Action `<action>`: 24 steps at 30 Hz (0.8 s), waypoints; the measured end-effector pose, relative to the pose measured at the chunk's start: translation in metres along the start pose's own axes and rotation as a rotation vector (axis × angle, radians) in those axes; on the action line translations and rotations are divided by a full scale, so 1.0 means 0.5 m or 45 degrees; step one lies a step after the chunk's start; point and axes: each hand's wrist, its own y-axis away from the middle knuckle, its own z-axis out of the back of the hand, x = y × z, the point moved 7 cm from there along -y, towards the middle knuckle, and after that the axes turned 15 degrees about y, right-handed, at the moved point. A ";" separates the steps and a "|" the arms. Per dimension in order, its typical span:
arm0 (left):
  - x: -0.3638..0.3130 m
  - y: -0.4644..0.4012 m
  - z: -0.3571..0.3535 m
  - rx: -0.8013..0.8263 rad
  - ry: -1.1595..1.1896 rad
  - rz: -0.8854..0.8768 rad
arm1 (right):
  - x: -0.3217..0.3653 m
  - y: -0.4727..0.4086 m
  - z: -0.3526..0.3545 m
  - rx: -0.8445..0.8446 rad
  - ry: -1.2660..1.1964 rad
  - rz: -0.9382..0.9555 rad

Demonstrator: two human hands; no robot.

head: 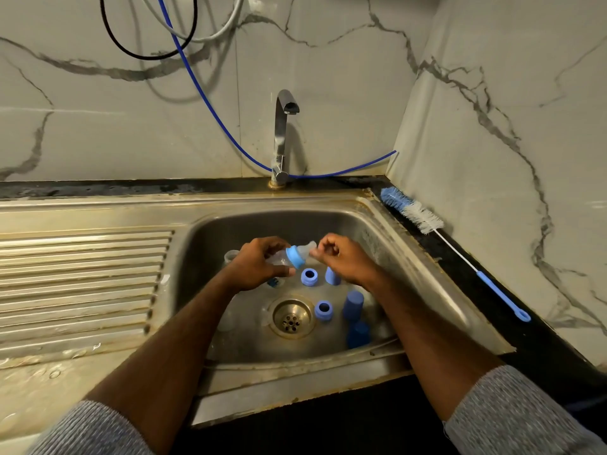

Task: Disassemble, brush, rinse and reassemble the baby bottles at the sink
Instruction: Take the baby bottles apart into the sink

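- I see the left hand [259, 262] curled around a clear baby bottle [279, 257], holding it tilted over the sink basin [387, 244].
- The right hand [341, 257] pinches the tip of the bottle's clear teat [308, 249], just right of its blue collar ring [294, 256].
- Below the hands I see two loose blue rings [309, 277] [323, 311] and three blue caps [353, 305] around the drain [291, 318].
- Another clear bottle [231, 256] stands left of the left hand.
- A bottle brush [423, 221] lies on the dark counter to the right; the tap [283, 136] stands at the far edge.
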 end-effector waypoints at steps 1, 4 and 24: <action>-0.002 -0.001 0.000 0.001 -0.005 -0.018 | 0.003 -0.001 0.003 0.005 -0.190 -0.040; -0.011 0.001 -0.007 0.047 -0.060 -0.044 | 0.017 0.005 0.000 0.148 -0.567 -0.116; -0.037 -0.003 -0.006 -0.037 -0.200 -0.146 | 0.033 -0.013 -0.023 0.213 -0.518 -0.008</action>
